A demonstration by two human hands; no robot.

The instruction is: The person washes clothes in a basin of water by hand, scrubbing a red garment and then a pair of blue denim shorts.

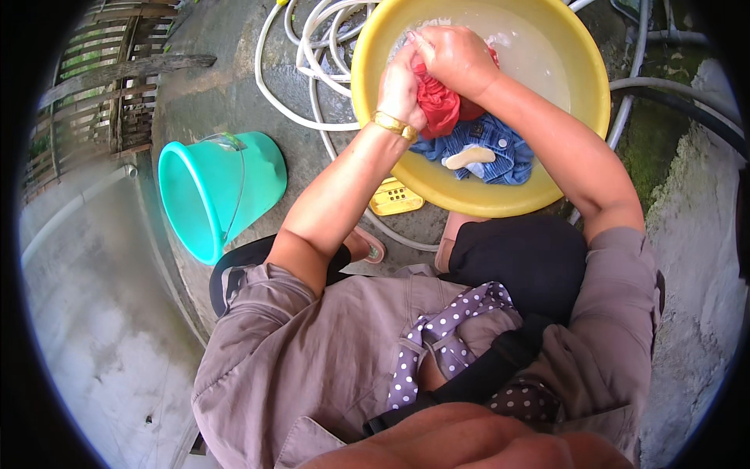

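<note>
Both my hands are closed on a bunched red cloth (pixel 437 103), held over the near left part of a wide yellow basin (pixel 500 205). My left hand (pixel 401 86), with a gold band at the wrist, grips its left side. Against it from above and to the right presses my right hand (pixel 459 61). Cloudy water (pixel 551 59) fills the basin. Below the red cloth lies a blue denim garment (pixel 508 160), heaped at the near side. On the denim rests a pale, elongated piece (pixel 469 156) that looks like a bar of soap.
A turquoise bucket (pixel 258 176) with a wire handle lies tipped on its side at the left. The yellow soap dish (pixel 395 197) sits beside the basin. Coils of white hose (pixel 269 86) spread over the concrete. Pipes (pixel 637 70) run at the right, and a slatted wooden fence (pixel 117 94) stands far left.
</note>
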